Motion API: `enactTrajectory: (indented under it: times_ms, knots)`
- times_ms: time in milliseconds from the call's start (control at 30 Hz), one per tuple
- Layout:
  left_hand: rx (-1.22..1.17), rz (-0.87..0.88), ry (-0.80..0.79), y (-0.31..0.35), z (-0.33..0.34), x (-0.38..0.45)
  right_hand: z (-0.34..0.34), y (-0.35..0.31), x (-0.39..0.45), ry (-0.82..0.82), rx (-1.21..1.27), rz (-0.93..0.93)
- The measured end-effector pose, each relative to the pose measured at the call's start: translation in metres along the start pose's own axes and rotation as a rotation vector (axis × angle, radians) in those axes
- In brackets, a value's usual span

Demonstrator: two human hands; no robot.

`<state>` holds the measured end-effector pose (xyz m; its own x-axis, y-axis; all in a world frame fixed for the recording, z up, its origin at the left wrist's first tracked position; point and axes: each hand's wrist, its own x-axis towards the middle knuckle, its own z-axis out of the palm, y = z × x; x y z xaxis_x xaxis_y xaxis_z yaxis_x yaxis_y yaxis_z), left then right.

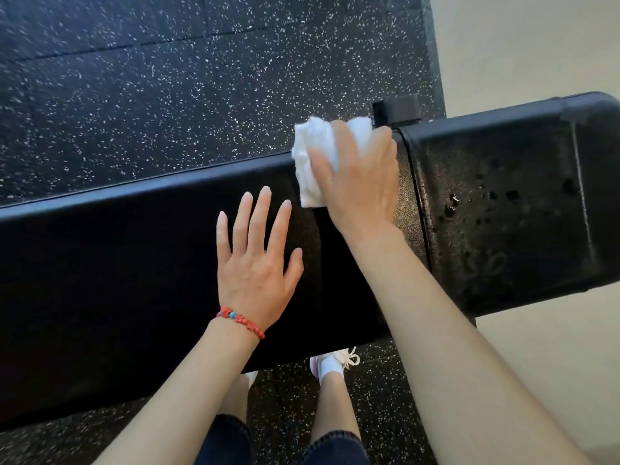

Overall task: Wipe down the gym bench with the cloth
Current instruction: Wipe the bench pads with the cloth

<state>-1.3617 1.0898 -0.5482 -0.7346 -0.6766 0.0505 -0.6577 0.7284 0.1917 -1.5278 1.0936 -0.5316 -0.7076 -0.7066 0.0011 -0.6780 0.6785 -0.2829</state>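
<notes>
A black padded gym bench runs across the view from left to right, in two pads with a gap near the right. A crumpled white cloth lies at the far edge of the long pad, beside the gap. My right hand grips the cloth and presses it on the pad. My left hand rests flat on the long pad with fingers spread, a red bead bracelet on its wrist. The shorter right pad looks worn and pitted.
Black rubber floor with white specks lies beyond and under the bench. A pale floor or wall borders it at the right. A black frame bracket sticks out behind the gap. My legs and a white shoe stand at the near side.
</notes>
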Motion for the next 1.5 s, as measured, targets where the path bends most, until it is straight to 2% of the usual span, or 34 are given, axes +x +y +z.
enactTrajectory:
  times_ms: [67,233,367,633,733,933,1067,1267,1367,1500]
  knots:
    - [0.011,0.002,-0.004,0.0,0.0,0.001,-0.005,0.007,0.0,0.002,-0.003,-0.016]
    - [0.018,-0.021,-0.013,0.003,-0.001,0.001,-0.032,0.05,-0.004,-0.1,-0.061,0.129]
    - [0.011,-0.077,-0.007,0.019,-0.003,0.004,-0.045,0.095,-0.033,-0.02,0.042,0.194]
    - [-0.069,0.057,-0.033,0.09,0.006,0.031,-0.053,0.134,-0.113,-0.042,0.068,0.286]
    - [-0.054,0.029,-0.057,0.102,0.016,0.032,-0.052,0.134,-0.091,-0.029,0.025,0.247]
    - [-0.016,0.036,-0.035,0.1,0.023,0.029,-0.04,0.127,0.021,-0.003,0.003,0.224]
    - [-0.007,0.029,-0.035,0.102,0.024,0.029,-0.044,0.151,-0.026,0.03,0.042,0.165]
    - [-0.015,-0.002,0.019,0.115,0.023,0.031,-0.065,0.192,-0.118,-0.065,0.055,0.211]
    - [-0.033,0.052,0.04,0.133,0.024,0.041,-0.062,0.194,-0.093,0.002,0.015,0.142]
    - [-0.062,0.102,0.035,0.154,0.032,0.056,-0.061,0.195,-0.014,0.014,-0.007,0.217]
